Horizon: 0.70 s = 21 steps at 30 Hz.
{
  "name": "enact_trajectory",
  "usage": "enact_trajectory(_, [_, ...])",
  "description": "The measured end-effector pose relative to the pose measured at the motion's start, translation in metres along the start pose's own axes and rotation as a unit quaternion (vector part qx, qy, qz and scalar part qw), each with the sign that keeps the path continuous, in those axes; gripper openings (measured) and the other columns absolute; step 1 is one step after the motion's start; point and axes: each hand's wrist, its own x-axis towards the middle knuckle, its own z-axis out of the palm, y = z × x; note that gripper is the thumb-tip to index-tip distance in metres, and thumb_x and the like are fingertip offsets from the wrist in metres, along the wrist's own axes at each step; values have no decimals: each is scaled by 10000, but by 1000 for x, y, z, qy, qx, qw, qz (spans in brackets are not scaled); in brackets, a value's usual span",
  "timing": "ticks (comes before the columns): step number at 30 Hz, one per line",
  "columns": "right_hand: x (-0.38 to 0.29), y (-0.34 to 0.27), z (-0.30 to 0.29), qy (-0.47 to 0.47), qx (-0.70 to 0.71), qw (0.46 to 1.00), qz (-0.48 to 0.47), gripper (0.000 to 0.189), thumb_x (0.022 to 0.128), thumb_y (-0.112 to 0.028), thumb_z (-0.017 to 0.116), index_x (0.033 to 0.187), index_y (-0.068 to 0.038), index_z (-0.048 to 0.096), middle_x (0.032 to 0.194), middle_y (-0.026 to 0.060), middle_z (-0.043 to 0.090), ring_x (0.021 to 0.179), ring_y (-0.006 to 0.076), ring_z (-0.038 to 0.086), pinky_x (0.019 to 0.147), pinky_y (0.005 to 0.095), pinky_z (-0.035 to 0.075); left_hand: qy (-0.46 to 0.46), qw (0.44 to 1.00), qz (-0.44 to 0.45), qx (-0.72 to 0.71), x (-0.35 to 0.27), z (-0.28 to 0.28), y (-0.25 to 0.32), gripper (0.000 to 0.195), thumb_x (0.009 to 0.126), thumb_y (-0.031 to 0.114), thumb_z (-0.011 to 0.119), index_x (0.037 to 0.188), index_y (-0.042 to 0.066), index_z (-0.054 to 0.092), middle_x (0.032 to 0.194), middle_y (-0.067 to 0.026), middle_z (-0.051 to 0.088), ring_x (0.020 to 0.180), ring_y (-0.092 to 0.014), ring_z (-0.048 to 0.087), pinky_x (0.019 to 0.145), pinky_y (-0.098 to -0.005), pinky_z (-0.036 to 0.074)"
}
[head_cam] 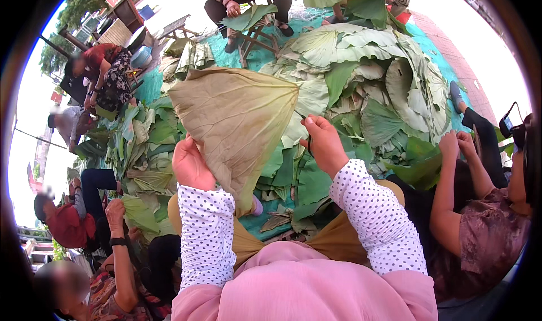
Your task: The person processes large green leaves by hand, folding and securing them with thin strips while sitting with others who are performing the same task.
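A folded lotus leaf (237, 109), fan-shaped and brownish with a yellow-green edge, is spread out in front of me. My left hand (191, 165) holds it by its lower left edge, the fingers partly hidden behind it. The leaf's pointed, veined tip faces right. In my right hand (327, 143) is a small black-handled tool, apparently scissors (309, 145), mostly covered by the fingers. Its dark end is close to the leaf's right edge, just below the tip; whether it touches cannot be told. Beneath the leaf lie green lotus leaves (313, 181).
A large heap of pale lotus leaves (351, 41) rises ahead to the right, and greener leaves (163, 130) lie to the left. They rest on a teal ground sheet (455, 124). Several people sit around, close on both sides. A wooden folding stool (258, 44) stands at the far side.
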Motion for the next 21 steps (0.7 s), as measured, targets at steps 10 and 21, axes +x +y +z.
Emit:
enact_trajectory(10, [6, -9, -6, -127, 164, 977, 52, 167, 988, -251, 542, 1004, -89, 578, 975, 11, 597, 873, 121, 560, 787, 302, 462, -145, 986, -54, -59, -28, 13, -5, 430, 841, 96, 437, 1239, -17, 552, 1276, -171, 589, 1183, -331, 557, 1030, -525, 430])
enact_trajectory(21, [-10, -24, -1, -35, -38, 971, -232, 114, 968, -129, 579, 998, -31, 629, 946, -1, 624, 809, 65, 522, 761, 219, 431, 243, 536, 364, 722, -38, -9, -49, 484, 869, 41, 557, 1338, 19, 439, 1354, -125, 455, 1247, -217, 432, 1007, -377, 375])
